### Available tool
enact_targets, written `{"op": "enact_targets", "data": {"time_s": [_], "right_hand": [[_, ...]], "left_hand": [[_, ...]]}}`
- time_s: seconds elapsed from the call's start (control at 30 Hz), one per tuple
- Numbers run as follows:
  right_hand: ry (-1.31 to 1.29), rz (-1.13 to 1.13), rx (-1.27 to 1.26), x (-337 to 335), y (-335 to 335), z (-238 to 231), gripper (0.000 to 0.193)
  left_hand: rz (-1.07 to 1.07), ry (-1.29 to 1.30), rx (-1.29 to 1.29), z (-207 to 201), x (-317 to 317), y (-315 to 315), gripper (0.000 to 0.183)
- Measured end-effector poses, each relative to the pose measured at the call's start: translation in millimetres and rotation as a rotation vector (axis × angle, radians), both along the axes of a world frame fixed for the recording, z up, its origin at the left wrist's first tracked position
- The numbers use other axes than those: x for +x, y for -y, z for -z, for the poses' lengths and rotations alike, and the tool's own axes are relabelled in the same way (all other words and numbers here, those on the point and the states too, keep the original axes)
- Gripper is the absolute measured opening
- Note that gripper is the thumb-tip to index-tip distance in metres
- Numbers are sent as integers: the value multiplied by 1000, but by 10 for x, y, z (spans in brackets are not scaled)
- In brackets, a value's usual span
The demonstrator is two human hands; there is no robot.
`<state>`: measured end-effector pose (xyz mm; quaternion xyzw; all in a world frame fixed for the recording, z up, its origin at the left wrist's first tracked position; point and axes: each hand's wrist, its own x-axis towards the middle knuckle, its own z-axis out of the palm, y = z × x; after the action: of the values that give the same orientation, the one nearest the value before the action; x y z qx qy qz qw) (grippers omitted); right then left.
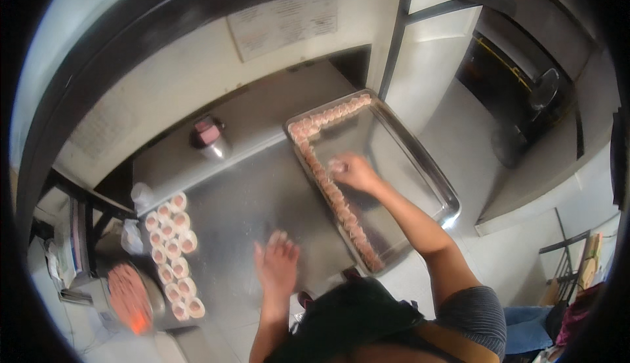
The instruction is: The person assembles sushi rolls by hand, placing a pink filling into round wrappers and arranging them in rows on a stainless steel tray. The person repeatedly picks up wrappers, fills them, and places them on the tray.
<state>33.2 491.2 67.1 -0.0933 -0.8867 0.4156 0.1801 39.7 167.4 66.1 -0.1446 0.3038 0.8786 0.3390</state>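
Note:
My right hand is over a large metal tray, its fingers closed around a small pale dumpling, partly hidden and blurred. Formed dumplings stand in a tight row along the tray's left side, and another row runs along its far edge. My left hand is over the steel table, fingers spread and holding nothing. Further left lie several round wrappers, each with a dab of pink filling in the middle.
A metal bowl of pink ground meat is at the lower left, with something orange in it. Near the wall stands a metal container with a pink top. A white cup and a plastic bag sit by the wrappers.

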Motion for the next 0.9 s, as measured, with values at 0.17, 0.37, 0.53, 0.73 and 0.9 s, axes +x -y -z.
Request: {"op": "enact_targets", "data": {"time_s": [0.17, 0.37, 0.53, 0.73, 0.9], "right_hand": [[87, 252, 123, -1131, -987, 1130, 32], [9, 351, 373, -2052, -1094, 1699, 42], [6, 388, 43, -1948, -1078, 1701, 61], [-112, 514, 384, -1769, -691, 1094, 56], [-258, -250, 98, -1586, 1383, 959, 20]], "left_hand": [[-304, 82, -113, 299, 211, 442, 43], [-622, 117, -325, 186, 623, 969, 32], [-794, 166, -348, 86, 882, 1232, 25], [-692, -11, -404, 95, 1016, 1634, 28], [-695, 55, -434, 262, 722, 2033, 25]]}}
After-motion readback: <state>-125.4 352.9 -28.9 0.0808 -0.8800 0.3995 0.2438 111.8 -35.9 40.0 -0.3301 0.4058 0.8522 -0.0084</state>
